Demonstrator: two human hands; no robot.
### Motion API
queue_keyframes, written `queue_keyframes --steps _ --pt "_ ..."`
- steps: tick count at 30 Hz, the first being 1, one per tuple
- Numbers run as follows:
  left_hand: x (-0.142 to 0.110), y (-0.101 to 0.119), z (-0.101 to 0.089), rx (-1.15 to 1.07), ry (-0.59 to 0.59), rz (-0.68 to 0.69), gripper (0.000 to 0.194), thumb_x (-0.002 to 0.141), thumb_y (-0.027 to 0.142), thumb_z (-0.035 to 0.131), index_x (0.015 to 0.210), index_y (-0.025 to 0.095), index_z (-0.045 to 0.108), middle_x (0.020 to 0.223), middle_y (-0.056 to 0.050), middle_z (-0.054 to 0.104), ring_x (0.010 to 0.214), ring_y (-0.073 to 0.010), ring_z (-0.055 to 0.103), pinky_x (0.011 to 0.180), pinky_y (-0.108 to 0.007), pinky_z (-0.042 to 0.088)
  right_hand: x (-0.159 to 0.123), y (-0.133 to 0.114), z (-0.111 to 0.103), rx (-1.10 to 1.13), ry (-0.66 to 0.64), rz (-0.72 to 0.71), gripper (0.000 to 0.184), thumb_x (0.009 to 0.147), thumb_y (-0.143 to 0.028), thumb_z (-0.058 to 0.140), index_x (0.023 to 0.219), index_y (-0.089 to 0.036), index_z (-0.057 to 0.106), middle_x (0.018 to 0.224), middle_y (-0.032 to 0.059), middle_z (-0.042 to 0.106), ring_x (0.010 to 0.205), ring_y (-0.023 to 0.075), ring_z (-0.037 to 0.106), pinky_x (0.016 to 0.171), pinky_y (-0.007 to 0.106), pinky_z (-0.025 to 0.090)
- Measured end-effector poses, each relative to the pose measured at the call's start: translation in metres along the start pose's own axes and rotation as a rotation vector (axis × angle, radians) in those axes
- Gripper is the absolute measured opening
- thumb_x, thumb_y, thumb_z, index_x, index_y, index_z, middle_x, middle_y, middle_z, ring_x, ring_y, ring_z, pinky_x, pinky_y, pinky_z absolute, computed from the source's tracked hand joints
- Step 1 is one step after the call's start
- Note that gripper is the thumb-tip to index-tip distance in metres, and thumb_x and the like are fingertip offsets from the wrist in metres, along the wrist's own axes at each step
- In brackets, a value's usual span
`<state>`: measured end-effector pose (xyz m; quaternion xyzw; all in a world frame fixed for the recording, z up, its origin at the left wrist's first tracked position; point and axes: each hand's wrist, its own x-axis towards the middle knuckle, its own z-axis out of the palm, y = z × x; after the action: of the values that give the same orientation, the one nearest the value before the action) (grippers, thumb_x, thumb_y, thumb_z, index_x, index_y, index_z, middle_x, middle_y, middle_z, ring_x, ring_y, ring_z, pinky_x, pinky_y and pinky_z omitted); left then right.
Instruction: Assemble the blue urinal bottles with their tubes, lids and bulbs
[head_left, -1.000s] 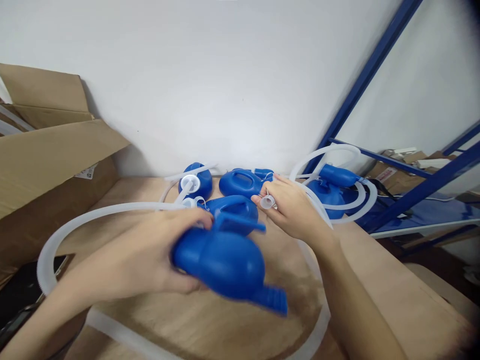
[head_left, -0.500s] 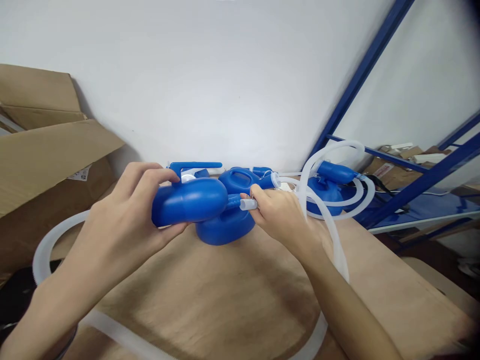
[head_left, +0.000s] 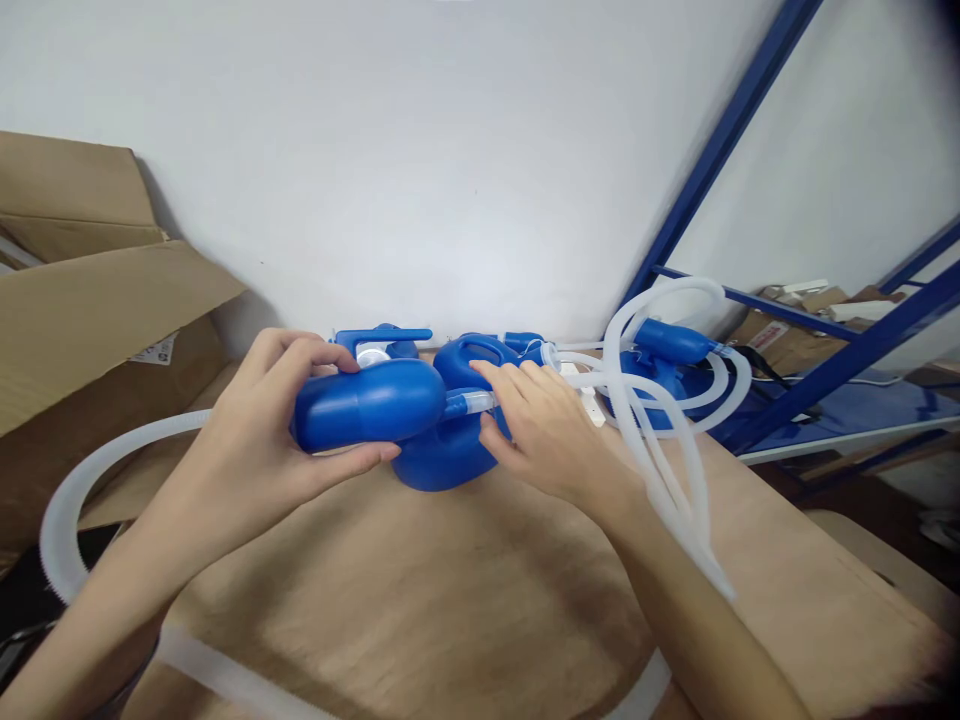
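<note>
My left hand [head_left: 262, 420] is wrapped round a rounded blue plastic urinal head [head_left: 367, 400], thumb below and fingers above. Its narrow ribbed nozzle points right, toward my right hand [head_left: 551, 430]. The end of a clear plastic tube [head_left: 478, 402] sits over that nozzle. My right thumb and fingers are around the tube, which runs into the palm, where its further course is hidden. Directly behind and below stands a blue plastic bottle [head_left: 442, 465], partly covered by the urinal head and my right hand.
More blue bottles [head_left: 469, 352] with handles stand along the wall. At the right, another blue bottle [head_left: 667, 345] lies among coils of white tube [head_left: 622, 330]. Cardboard boxes [head_left: 90, 270] are at left, a blue metal rack [head_left: 720, 170] at right. Long tube loops cross the wooden table [head_left: 465, 600].
The tube's end, earlier loose in front of the nozzle, is now over it. My right hand has turned, and its fingers have spread along the tube. The tube loops at right have shifted.
</note>
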<state>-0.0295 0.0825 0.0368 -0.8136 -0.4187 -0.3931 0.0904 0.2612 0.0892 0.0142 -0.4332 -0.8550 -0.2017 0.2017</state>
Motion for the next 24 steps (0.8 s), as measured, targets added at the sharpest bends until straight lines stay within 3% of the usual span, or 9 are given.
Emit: queue_keyframes --steps 3,6,11,17,20,24 --pt "0.003 -0.006 -0.002 -0.051 0.012 0.000 0.050 0.097 0.073 0.069 0.116 0.027 0.062 0.112 -0.004 0.062 0.101 -0.0254 0.066 0.083 -0.037 0.056 -0.001 0.003 -0.004 0.178 -0.046 -0.031 0.049 0.113 -0.032 0.041 0.154 -0.010 0.057 0.114 0.0150 0.072 0.100 0.0324 0.061 0.091 0.047 0.048" --pt "0.003 -0.010 -0.003 -0.079 0.004 -0.005 0.042 0.097 0.065 0.072 0.116 0.028 0.063 0.114 -0.003 0.063 0.102 -0.0244 0.066 0.086 -0.037 0.055 0.000 0.007 -0.008 0.307 -0.054 -0.009 0.049 0.120 -0.043 0.034 0.149 -0.017 0.063 0.110 0.0120 0.071 0.100 0.0296 0.061 0.091 0.046 0.049" --pt "0.001 -0.008 -0.002 -0.129 0.120 -0.052 0.028 0.094 0.046 0.076 0.112 0.028 0.063 0.109 0.000 0.065 0.097 -0.0230 0.067 0.087 -0.037 0.053 0.002 0.018 -0.008 0.443 -0.072 -0.151 0.046 0.119 -0.048 0.040 0.147 -0.020 0.064 0.108 0.0103 0.072 0.101 0.0270 0.063 0.092 0.043 0.052" --pt "0.001 0.006 0.005 -0.255 0.354 0.040 0.050 0.082 0.044 0.092 0.118 0.032 0.059 0.119 -0.002 0.062 0.111 -0.0269 0.065 0.101 -0.047 0.057 0.003 0.017 -0.005 0.427 0.029 -0.159 0.046 0.119 -0.049 0.040 0.119 -0.016 0.072 0.097 0.0089 0.074 0.085 0.0232 0.064 0.077 0.036 0.045" --pt "-0.003 0.012 0.010 -0.291 0.406 0.030 0.062 0.076 0.038 0.094 0.124 0.036 0.056 0.124 -0.003 0.060 0.116 -0.0285 0.064 0.103 -0.051 0.059 0.000 0.013 -0.006 0.413 0.028 -0.148 0.047 0.119 -0.049 0.037 0.110 -0.017 0.071 0.084 0.0050 0.073 0.073 0.0202 0.061 0.070 0.034 0.038" --pt "-0.011 0.017 0.018 -0.224 0.494 0.032 0.021 0.088 0.032 0.074 0.104 0.031 0.060 0.110 -0.003 0.059 0.107 -0.0280 0.066 0.100 -0.056 0.057 -0.003 0.010 -0.008 0.405 0.063 -0.179 0.048 0.119 -0.047 0.039 0.103 -0.018 0.073 0.074 0.0022 0.071 0.065 0.0177 0.059 0.064 0.033 0.032"
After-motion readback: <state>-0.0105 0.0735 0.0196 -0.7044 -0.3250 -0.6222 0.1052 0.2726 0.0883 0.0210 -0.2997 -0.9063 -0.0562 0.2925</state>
